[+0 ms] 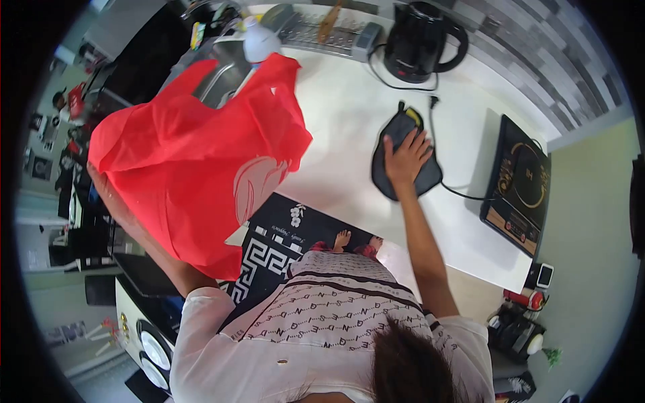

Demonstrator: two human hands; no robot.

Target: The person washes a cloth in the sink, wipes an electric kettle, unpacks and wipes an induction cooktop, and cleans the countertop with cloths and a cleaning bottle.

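A large red cloth bag (201, 154) with a pale printed outline hangs raised at the left, over the counter's edge. My left hand (99, 180) is at the bag's left side; its fingers are mostly hidden behind the red fabric. Flat on the white counter lies a dark, rounded pouch (386, 164) with a small yellow patch near its top. My right hand (407, 158) rests on this pouch, palm down, with its fingers spread.
A black kettle (416, 43) with its cord stands at the back. An induction cooker (517, 188) is at the right of the white counter (336, 127). At the back left are a white bottle (261, 41), a sink (225, 77) and a dish rack (322, 33).
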